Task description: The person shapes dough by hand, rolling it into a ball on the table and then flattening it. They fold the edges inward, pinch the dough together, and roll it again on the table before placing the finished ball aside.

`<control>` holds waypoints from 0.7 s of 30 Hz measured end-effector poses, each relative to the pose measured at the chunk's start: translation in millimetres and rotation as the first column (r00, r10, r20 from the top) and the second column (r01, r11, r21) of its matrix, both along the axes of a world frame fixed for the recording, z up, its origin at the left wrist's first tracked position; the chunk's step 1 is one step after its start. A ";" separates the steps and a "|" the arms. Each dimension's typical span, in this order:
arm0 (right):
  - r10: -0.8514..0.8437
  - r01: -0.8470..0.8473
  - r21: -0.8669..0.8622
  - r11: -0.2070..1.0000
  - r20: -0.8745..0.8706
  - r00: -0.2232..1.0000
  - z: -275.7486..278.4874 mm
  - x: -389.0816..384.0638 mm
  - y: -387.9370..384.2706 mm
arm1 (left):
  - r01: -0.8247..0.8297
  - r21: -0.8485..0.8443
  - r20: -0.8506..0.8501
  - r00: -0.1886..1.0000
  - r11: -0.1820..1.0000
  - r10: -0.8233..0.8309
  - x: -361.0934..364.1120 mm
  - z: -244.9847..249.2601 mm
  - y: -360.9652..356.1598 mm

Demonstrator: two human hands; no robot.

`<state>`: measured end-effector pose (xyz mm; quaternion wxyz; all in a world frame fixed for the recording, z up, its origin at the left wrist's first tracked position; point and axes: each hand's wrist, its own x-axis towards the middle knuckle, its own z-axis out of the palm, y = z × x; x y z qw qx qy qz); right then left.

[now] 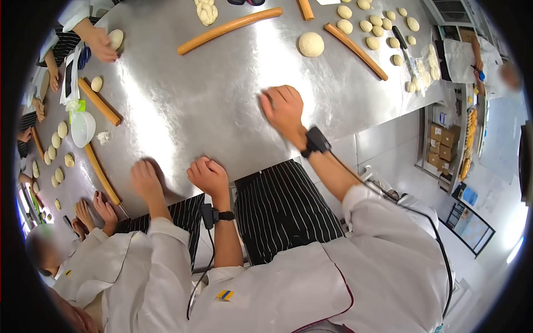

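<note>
My left hand (pixel 210 176) is over the near edge of the steel table (pixel 216 100), its fingers curled in a loose fist with no object showing. Farther out to the right, my right hand (pixel 283 110) is over the tabletop, palm down. Its fingers are folded under and the thumb sticks out on the left; I see nothing in it. A large round dough ball (pixel 311 44) sits beyond my right hand, apart from it. Close to that ball lies a wooden rolling pin (pixel 355 51). Another long rolling pin (pixel 230 30) lies farther back.
Several small dough balls (pixel 376 30) and a black-handled scraper (pixel 400 38) lie at far right, beside a plastic bag of dough pieces (pixel 425 69). At back stands braided dough (pixel 206 11). A co-worker's hand (pixel 147 180) is left of mine. A white bowl (pixel 83 129) stands left.
</note>
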<state>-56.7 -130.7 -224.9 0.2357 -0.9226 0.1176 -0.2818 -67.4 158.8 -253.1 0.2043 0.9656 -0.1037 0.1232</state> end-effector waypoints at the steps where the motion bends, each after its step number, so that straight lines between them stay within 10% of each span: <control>1: 0.057 -0.056 -0.028 0.998 0.032 0.998 6.2 27.1 -10.4 | -0.018 -0.029 0.021 1.000 0.999 0.019 -0.6 -0.2 -2.8; 6: -0.171 0.171 0.059 0.984 0.006 0.985 -8.0 -29.8 -5.1 | -0.029 -0.021 -0.072 0.997 0.999 0.027 6.0 2.8 -8.3; 10: 0.096 -0.097 -0.053 0.994 -0.021 0.995 -0.4 2.3 19.2 | 0.032 -0.044 -0.001 0.999 0.998 -0.032 13.7 4.6 -28.9; 17: -0.136 0.133 0.097 0.986 0.026 0.990 2.0 -29.6 24.9 | 0.040 -0.031 -0.013 0.999 0.999 -0.041 17.7 0.9 -34.7; 21: 0.116 -0.116 -0.093 0.989 -0.004 0.993 -4.0 28.7 25.8 | 0.051 0.009 -0.054 0.997 0.999 -0.051 15.7 5.8 -32.3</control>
